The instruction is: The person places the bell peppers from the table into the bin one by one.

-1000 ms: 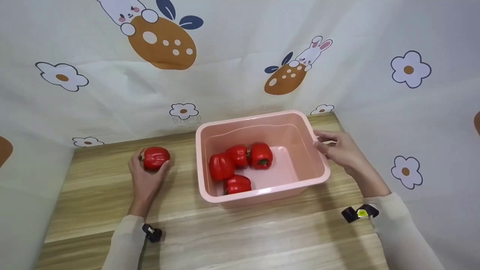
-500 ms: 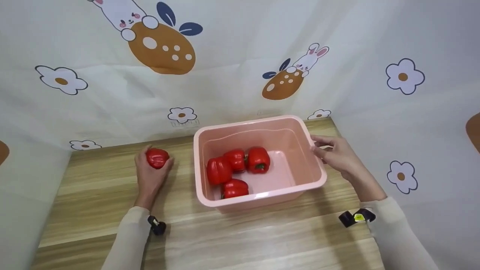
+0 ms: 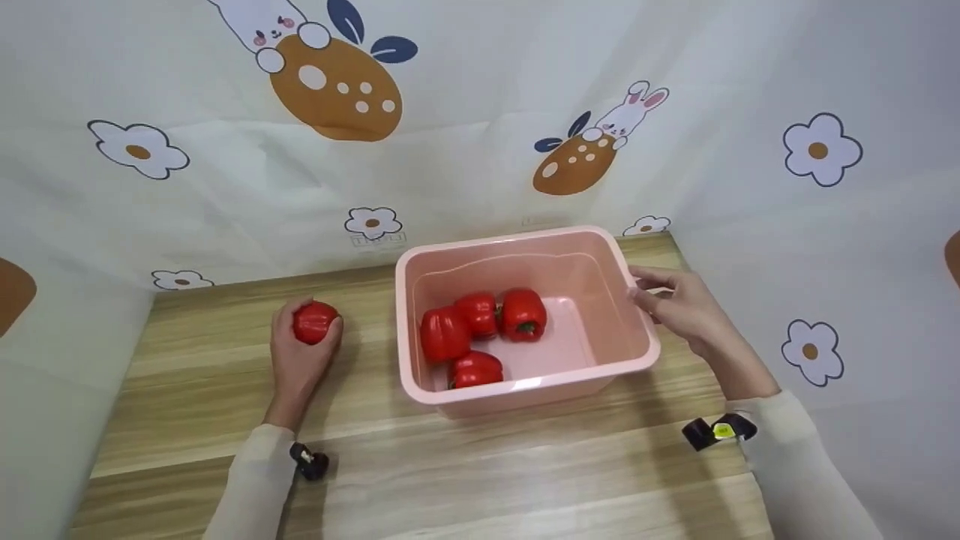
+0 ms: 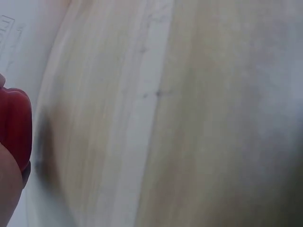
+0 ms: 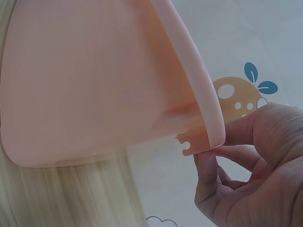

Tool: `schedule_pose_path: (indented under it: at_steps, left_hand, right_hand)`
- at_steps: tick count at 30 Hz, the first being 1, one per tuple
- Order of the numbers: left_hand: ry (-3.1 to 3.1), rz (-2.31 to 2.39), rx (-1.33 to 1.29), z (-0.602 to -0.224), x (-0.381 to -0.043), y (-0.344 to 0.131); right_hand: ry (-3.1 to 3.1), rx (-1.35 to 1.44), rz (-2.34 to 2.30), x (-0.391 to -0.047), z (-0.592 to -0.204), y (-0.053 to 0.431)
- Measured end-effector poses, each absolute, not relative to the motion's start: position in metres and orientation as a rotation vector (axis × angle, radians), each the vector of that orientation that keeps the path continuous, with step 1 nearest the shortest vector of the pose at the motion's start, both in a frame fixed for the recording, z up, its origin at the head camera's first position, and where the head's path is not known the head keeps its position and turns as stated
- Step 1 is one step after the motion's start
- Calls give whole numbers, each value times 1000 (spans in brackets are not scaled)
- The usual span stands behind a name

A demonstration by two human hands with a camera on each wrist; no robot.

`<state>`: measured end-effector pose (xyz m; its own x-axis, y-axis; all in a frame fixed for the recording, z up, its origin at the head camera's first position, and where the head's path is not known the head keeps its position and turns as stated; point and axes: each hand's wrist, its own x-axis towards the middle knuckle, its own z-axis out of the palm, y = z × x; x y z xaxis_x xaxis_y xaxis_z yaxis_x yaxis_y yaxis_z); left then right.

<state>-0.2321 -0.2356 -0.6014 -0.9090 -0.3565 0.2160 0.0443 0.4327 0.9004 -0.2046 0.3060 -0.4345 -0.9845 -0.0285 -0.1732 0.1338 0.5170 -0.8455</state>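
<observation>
On the left of the table, my left hand (image 3: pixel 300 364) grips a red bell pepper (image 3: pixel 315 322), thumb on its right side and fingers on its left. Part of that pepper (image 4: pixel 15 127) shows at the left edge of the left wrist view. A pink plastic basin (image 3: pixel 525 386) stands in the middle, with several red bell peppers (image 3: pixel 444 334) lying toward its left side. My right hand (image 3: pixel 679 300) pinches the basin's right rim between thumb and fingers. From the right wrist view, the fingers (image 5: pixel 208 175) hold the rim's lower edge close up.
The wood-grain table (image 3: pixel 480 480) runs up to a pale curtain (image 3: pixel 465 150) printed with rabbits and flowers, which rises behind and on both sides. A black wrist strap (image 3: pixel 309 461) sits on the left sleeve, another strap (image 3: pixel 718 431) on the right.
My left hand has shifted slightly with the pepper, its fingers now further round it. The right hand stays at the basin's rim, and the basin has kept its place. The head view wobbles a little.
</observation>
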Motion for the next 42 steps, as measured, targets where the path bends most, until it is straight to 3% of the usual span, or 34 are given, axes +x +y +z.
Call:
schedule_pose_path:
  at_steps: [19,42]
  left_hand:
    - [-2317,-1604,225,-555,-171,-233]
    - [-2133,-1887,-27,-489,-158,-194]
  right_hand:
    - [2516,117,-1523,-211,-435,304]
    - [2532,86,-1470,-208,-427,302]
